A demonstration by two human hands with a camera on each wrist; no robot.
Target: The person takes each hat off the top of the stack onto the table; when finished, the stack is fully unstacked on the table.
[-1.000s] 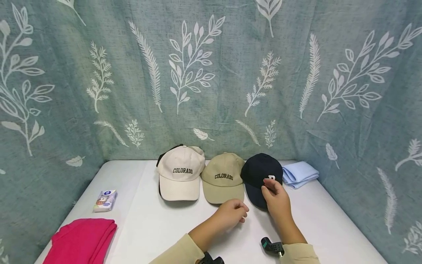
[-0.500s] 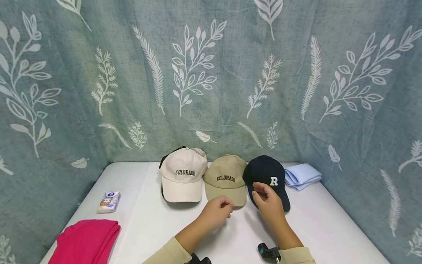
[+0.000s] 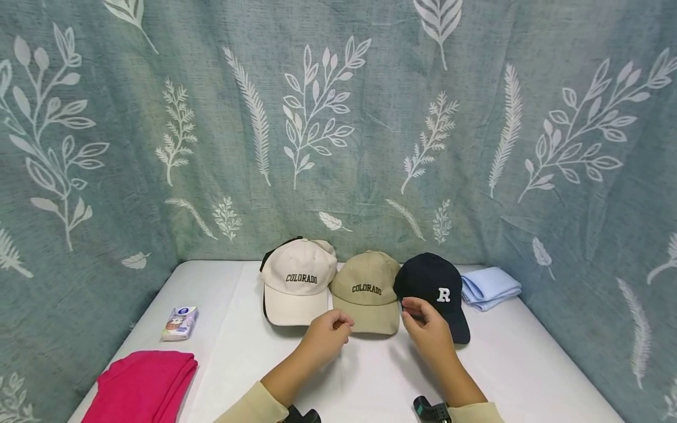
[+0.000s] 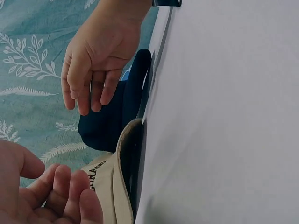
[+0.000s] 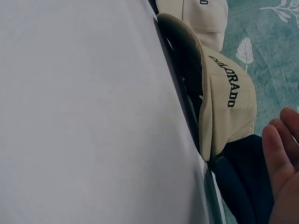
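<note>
Three caps sit in a row at the back of the white table: a cream cap, a khaki cap and a navy cap with a white R. My left hand hovers just in front of the khaki cap's brim, fingers loosely curled and holding nothing. My right hand hangs at the left edge of the navy cap's brim with relaxed fingers, also empty. In the left wrist view the right hand hangs over the navy cap. The right wrist view has the khaki cap side-on.
A folded pink cloth lies at the front left, with a small tissue pack behind it. A folded light blue cloth lies right of the navy cap. Leaf-patterned teal curtains close in the table on three sides.
My right hand came off the navy cap's front, uncovering the R, and drew back left; the cap's brim now points right. My left hand moved left and forward toward the khaki cap.
</note>
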